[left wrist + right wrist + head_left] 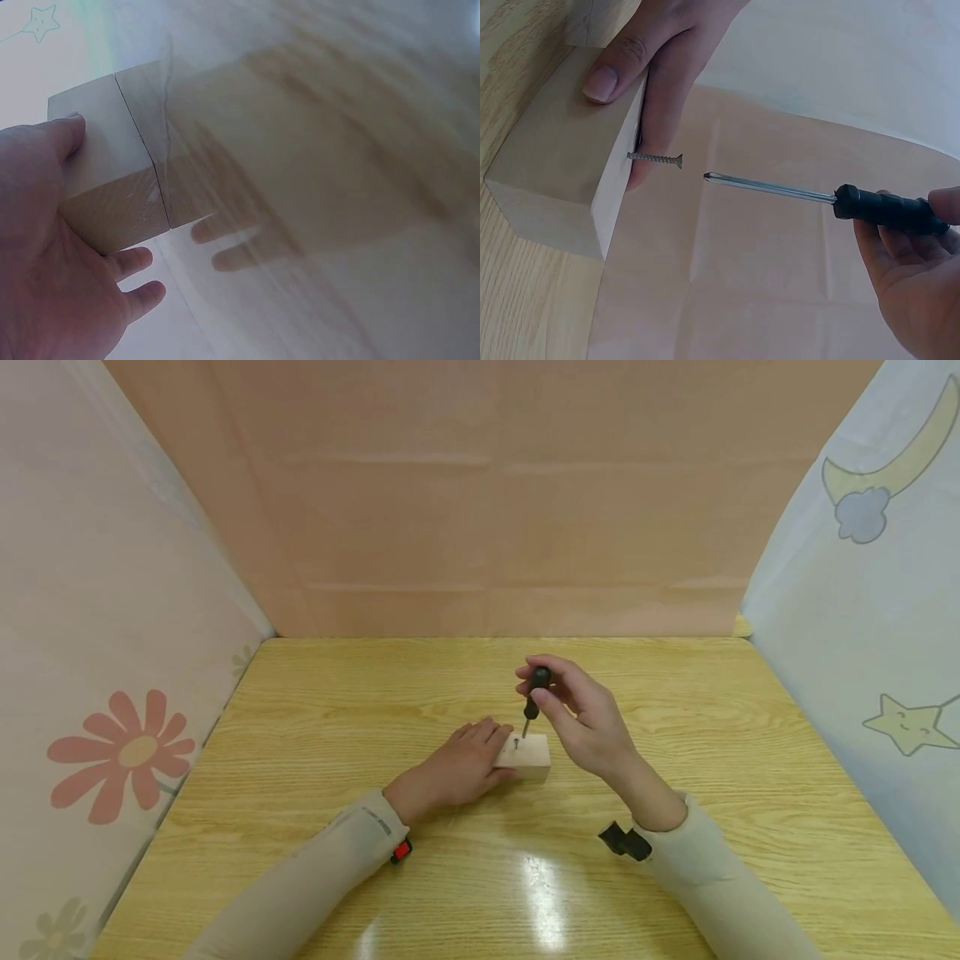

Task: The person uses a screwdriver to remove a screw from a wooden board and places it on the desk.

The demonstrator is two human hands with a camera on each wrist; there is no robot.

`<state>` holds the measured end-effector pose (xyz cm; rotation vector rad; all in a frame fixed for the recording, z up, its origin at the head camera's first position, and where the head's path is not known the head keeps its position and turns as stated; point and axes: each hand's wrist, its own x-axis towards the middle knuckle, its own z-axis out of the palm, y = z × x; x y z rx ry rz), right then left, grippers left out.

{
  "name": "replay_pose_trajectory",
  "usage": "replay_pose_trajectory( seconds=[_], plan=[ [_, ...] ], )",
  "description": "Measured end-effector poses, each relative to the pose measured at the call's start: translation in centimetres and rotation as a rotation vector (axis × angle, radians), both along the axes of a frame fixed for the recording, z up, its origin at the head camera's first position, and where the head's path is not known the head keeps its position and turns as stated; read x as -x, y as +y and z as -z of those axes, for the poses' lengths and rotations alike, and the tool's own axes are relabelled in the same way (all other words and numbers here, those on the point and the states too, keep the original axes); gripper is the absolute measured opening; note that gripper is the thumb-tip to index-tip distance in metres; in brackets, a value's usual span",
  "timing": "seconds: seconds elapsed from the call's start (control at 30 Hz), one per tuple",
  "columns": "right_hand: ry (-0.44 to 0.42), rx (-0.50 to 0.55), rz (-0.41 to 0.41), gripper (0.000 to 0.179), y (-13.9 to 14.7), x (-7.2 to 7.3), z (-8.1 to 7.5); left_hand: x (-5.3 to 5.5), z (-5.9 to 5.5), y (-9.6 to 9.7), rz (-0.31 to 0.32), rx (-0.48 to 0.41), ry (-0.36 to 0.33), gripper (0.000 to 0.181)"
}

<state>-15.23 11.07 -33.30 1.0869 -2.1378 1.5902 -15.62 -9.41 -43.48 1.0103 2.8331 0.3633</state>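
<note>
Screwdriver (847, 202) in right grip (596, 727), tip (712, 177) near screw (657, 158); block (559, 146) in left grip (463, 767).

Left hand (467, 765) lies low, right hand (592, 720) curls higher, apparently loosely.

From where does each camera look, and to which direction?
Head: on the head, facing forward and down at the table; left hand, right hand, both sleeves show.
Left wrist: on that wrist, facing the block; left hand shows.
Right wrist: on that wrist, facing the screwdriver, screw and block; both hands show partly.
Shared: Head and right wrist views both show the screwdriver and screw.
</note>
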Motion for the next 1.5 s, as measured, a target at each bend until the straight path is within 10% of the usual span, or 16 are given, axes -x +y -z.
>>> replay_pose_trajectory(
  seconds=[1.5],
  plan=[
    [-0.04,-0.072,0.112,0.041,3.2,0.4,0.4,-0.3,-0.1,-0.1,0.0,0.007,0.011,0.071]
  ],
)
